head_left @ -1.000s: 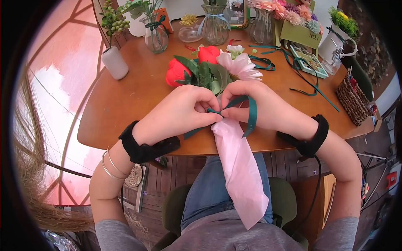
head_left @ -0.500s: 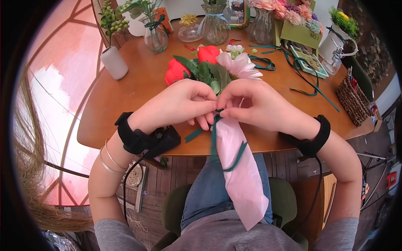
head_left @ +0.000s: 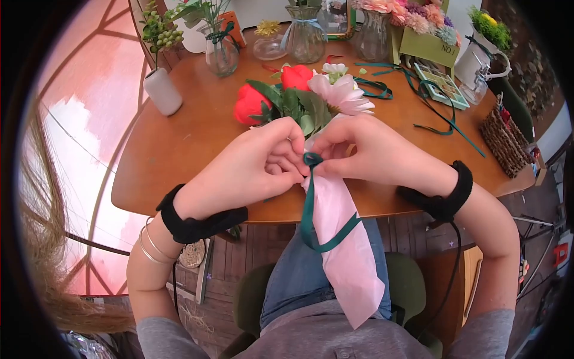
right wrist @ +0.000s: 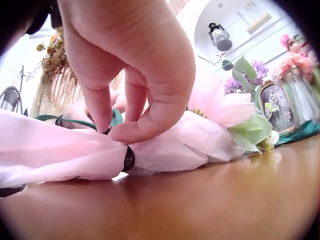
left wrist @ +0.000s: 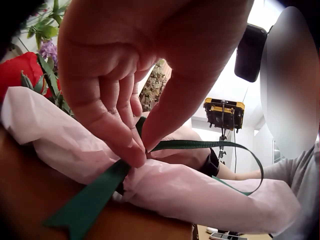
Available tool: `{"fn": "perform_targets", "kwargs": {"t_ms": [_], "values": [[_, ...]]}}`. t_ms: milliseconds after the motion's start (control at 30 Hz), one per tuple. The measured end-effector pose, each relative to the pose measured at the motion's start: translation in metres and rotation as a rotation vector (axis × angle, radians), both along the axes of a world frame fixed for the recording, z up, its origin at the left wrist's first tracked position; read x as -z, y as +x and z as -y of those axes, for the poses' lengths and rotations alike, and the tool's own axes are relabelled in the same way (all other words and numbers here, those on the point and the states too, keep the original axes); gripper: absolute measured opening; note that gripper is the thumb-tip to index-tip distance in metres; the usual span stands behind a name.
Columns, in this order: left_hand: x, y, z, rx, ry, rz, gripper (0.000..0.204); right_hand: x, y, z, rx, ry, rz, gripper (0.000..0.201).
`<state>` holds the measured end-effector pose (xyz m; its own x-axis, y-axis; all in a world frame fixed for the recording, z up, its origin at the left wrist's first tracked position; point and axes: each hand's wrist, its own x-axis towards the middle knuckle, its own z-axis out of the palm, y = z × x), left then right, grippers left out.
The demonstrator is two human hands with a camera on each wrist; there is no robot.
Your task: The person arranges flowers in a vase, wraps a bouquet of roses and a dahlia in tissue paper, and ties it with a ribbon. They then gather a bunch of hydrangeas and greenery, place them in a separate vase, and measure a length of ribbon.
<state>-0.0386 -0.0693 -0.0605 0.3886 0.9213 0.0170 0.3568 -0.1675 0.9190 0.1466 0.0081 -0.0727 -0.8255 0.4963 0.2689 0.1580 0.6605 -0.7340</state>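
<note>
A bouquet wrapped in pale pink paper (head_left: 353, 269) lies across the table's front edge, its wrapped end reaching over the person's lap. Red flowers (head_left: 251, 105) and a pale pink daisy-like flower (head_left: 342, 99) show at its head. Dark green ribbon (head_left: 307, 224) circles the gathered neck, one long tail looping down over the paper. The left hand (head_left: 257, 161) pinches the ribbon between thumb and index finger, close over the neck. Opposite it, the right hand (head_left: 373, 149) pinches ribbon at the knot with thumb and fingertips. A notched ribbon end (left wrist: 90, 200) hangs on the table side.
Glass vases (head_left: 306, 45), a white vase (head_left: 162, 91) and a green flower box (head_left: 427, 49) stand along the back of the wooden table (head_left: 179, 155). Loose green ribbon (head_left: 439, 116) lies at right, near a small tray (head_left: 441, 87) and a woven basket (head_left: 505, 140).
The ribbon tail that looped by the right hand has dropped over the pink paper. A small ribbon loop now shows between the fingertips. The left hand shifted slightly downward.
</note>
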Motion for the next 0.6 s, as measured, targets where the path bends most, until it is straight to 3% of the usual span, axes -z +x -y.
{"fn": "perform_targets", "kwargs": {"t_ms": [267, 333, 433, 500, 600], "values": [[0.004, 0.004, 0.0, 0.063, 0.245, -0.183, 0.016, 0.011, -0.002, -0.001, 0.01, 0.255, -0.048, 0.014], [0.01, 0.004, -0.004, 0.118, 0.674, -0.427, 0.01, 0.015, -0.003, -0.003, 0.007, 0.29, -0.088, 0.014], [0.007, 0.002, -0.004, 0.069, 0.653, -0.41, 0.008, 0.015, -0.003, -0.004, 0.0, 0.259, -0.096, 0.013], [0.007, -0.002, -0.008, 0.068, 0.617, -0.374, 0.008, 0.01, -0.002, -0.002, 0.006, 0.02, -0.024, 0.013], [0.007, -0.008, -0.014, 0.061, 0.498, -0.343, 0.008, 0.012, -0.002, -0.005, 0.01, 0.073, -0.012, 0.013]]}}
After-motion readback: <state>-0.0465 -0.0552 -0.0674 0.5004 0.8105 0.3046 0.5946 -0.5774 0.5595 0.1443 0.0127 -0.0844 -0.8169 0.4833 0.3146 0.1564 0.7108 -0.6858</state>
